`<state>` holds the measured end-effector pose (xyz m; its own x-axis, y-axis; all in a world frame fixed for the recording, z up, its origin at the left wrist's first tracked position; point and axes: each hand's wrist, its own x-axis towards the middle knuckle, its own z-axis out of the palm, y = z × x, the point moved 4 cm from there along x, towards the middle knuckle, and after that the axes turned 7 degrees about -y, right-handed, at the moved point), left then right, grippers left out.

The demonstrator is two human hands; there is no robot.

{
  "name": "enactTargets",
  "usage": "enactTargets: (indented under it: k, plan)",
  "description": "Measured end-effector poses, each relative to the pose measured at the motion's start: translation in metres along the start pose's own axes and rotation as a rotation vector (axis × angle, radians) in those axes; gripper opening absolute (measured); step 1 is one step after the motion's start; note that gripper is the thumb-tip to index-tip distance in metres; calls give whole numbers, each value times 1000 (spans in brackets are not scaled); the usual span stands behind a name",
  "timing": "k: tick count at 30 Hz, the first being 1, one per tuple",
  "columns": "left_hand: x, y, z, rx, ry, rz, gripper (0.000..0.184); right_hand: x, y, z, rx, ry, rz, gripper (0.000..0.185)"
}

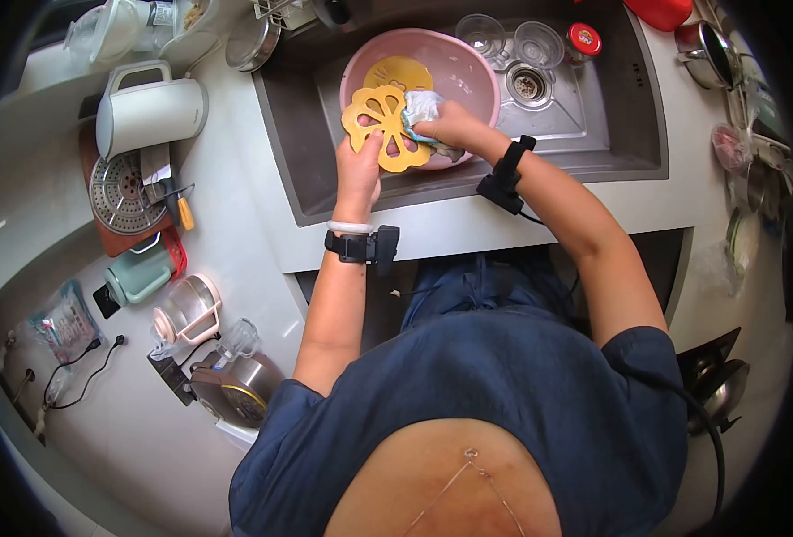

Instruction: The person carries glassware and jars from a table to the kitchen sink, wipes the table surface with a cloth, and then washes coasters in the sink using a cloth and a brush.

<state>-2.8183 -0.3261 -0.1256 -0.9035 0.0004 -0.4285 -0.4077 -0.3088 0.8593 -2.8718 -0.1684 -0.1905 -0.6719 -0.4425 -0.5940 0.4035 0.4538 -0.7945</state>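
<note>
My left hand (pixel 359 168) grips a yellow flower-shaped mat (pixel 389 116) with petal cut-outs, its thumb on the top face. Against the mat's right side, my right hand (pixel 450 125) is closed on a white and blue cloth (pixel 422 106). Both are held over a pink basin (pixel 489 80) in the sink. Inside the basin lies a round yellow piece (pixel 401 70) with small cut-outs, partly hidden by the mat. A greyish bit of cloth shows below my right hand.
Two clear glass vessels (pixel 538 45) and a red-lidded jar (pixel 584 40) stand in the grey sink (pixel 611 159) near the drain (pixel 528 85). On the left counter are a white kettle (pixel 150 116), a steamer plate (pixel 120 192), a knife (pixel 184 211) and a green mug (pixel 137 271).
</note>
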Motion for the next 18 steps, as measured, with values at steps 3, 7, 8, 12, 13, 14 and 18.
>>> enactTargets:
  k: [3,7,8,12,13,14,18]
  plan:
    - [1,0,2,132,21,63,29,-4,-18,1,-181,1,35,46]
    - [5,3,2,267,61,90,29,8,-11,-3,-295,-31,-38,41]
    - [4,2,2,288,51,75,30,9,-3,-5,-157,-142,16,39]
    - [7,6,-8,73,53,48,32,8,16,-5,437,-249,-41,31]
    - [8,8,-10,53,35,21,33,10,18,-4,485,-297,15,34]
    - [8,9,-11,33,17,-6,33,10,19,-3,485,-298,16,34]
    - [7,12,-1,10,-35,24,35,8,9,1,577,-186,-21,41]
